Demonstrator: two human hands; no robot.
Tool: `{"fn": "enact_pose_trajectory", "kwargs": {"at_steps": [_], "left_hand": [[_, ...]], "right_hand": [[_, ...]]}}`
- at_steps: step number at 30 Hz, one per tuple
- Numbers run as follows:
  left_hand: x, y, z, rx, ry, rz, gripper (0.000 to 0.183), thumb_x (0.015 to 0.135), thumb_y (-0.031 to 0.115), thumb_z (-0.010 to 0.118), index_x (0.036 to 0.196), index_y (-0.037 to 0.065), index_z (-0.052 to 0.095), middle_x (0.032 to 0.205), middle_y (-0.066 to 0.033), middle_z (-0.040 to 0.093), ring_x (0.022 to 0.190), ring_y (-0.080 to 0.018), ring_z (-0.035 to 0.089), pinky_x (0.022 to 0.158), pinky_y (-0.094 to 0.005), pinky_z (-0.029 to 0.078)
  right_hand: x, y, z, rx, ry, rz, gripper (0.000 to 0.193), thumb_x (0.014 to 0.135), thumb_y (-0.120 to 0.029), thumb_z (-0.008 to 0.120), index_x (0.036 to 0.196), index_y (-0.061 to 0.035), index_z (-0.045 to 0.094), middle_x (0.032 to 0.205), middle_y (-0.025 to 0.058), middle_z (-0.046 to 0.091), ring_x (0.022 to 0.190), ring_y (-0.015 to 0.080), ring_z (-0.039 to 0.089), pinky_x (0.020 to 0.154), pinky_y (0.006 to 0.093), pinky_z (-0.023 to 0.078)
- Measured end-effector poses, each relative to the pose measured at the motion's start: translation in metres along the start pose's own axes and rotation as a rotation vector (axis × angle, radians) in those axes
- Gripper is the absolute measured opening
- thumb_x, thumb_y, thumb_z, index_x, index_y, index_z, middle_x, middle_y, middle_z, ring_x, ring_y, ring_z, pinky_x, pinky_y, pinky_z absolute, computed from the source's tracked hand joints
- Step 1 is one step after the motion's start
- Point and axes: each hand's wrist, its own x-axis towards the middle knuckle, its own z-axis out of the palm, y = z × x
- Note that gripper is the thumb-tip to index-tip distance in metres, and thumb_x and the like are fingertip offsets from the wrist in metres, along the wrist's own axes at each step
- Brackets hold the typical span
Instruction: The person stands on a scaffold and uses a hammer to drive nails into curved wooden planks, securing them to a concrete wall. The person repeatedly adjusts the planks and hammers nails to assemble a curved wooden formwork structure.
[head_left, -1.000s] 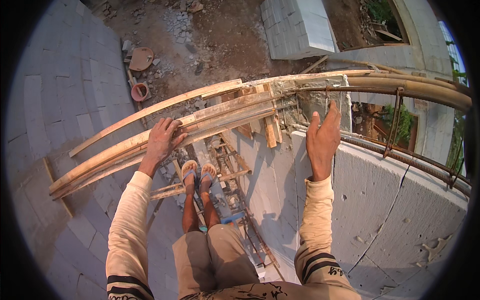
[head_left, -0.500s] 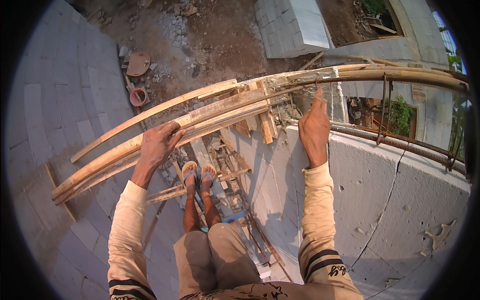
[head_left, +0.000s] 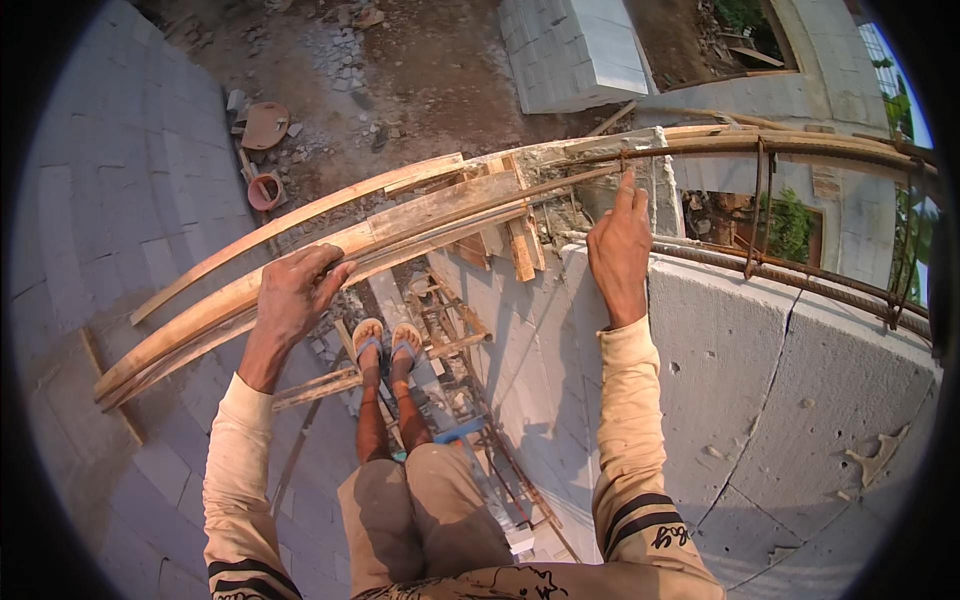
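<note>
My left hand (head_left: 295, 300) rests at a long wooden plank (head_left: 210, 315), fingers curled, with a thin steel rod (head_left: 460, 217) running into the gap between its fingers and thumb. The rod slants along the planks toward my right hand (head_left: 620, 240). My right hand is raised, fingers pressed together, its fingertips at a rusty reinforcing bar (head_left: 700, 151) where the rod meets it. The thumb side of the right hand's grip is partly hidden. Short wooden cross pieces (head_left: 520, 245) sit against the planks between my hands.
A pale block wall (head_left: 720, 350) rises at right, with rusty bars and stirrups (head_left: 757, 210) above it. Another block wall (head_left: 100, 200) stands at left. My sandalled feet (head_left: 385, 340) are above wooden scaffolding (head_left: 455, 325). A block stack (head_left: 570, 60) and a reddish bucket (head_left: 265, 191) stand below.
The view has shifted slightly. My left hand sits a little farther left and lower along the plank, its grip similar. My right hand stays at the bar.
</note>
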Motion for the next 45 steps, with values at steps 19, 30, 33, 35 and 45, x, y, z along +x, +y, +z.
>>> {"fn": "enact_pose_trajectory", "kwargs": {"at_steps": [19, 30, 33, 35, 45], "left_hand": [[-0.012, 0.003, 0.004, 0.029, -0.010, 0.005, 0.022, 0.097, 0.027, 0.084, 0.105, 0.006, 0.078, 0.086, -0.0090, 0.075, 0.065, -0.0241, 0.071, 0.061, -0.0376, 0.055], [-0.009, -0.002, 0.011, -0.041, -0.012, -0.004, 0.026, 0.096, 0.029, 0.084, 0.109, 0.007, 0.079, 0.087, -0.0086, 0.077, 0.065, -0.0250, 0.073, 0.060, -0.0380, 0.057], [-0.017, -0.016, 0.025, 0.034, -0.016, 0.059, 0.028, 0.102, 0.035, 0.076, 0.106, 0.008, 0.078, 0.088, -0.0115, 0.075, 0.076, -0.0319, 0.075, 0.067, -0.0441, 0.058], [-0.020, -0.021, 0.034, 0.064, -0.025, 0.048, 0.034, 0.104, 0.043, 0.069, 0.105, 0.010, 0.078, 0.095, -0.0110, 0.076, 0.082, -0.0356, 0.076, 0.071, -0.0477, 0.060], [-0.004, -0.020, 0.075, 0.019, -0.099, 0.013, 0.037, 0.103, 0.045, 0.069, 0.099, 0.010, 0.081, 0.085, -0.0140, 0.076, 0.088, -0.0386, 0.075, 0.078, -0.0532, 0.058]], "right_hand": [[-0.002, -0.014, -0.001, -0.030, 0.094, 0.042, 0.067, 0.100, -0.005, 0.059, 0.159, 0.0145, 0.034, 0.141, 0.0364, 0.051, 0.122, 0.0531, 0.060, 0.100, 0.0568, 0.052], [-0.006, -0.006, 0.007, -0.029, 0.104, 0.017, 0.070, 0.100, -0.007, 0.061, 0.162, 0.0093, 0.034, 0.142, 0.0349, 0.051, 0.126, 0.0539, 0.058, 0.104, 0.0579, 0.050], [-0.012, -0.010, 0.009, 0.016, 0.145, -0.067, 0.069, 0.103, -0.013, 0.066, 0.165, -0.0044, 0.038, 0.152, 0.0307, 0.044, 0.141, 0.0494, 0.044, 0.118, 0.0578, 0.038], [-0.016, -0.017, 0.018, -0.016, 0.175, -0.058, 0.058, 0.109, -0.020, 0.064, 0.163, -0.0066, 0.046, 0.158, 0.0261, 0.043, 0.147, 0.0461, 0.042, 0.119, 0.0579, 0.038], [-0.021, -0.061, 0.070, 0.326, -0.389, -0.338, 0.038, 0.114, -0.027, 0.058, 0.142, -0.0028, 0.066, 0.139, 0.0217, 0.062, 0.135, 0.0416, 0.055, 0.117, 0.0516, 0.041]]}}
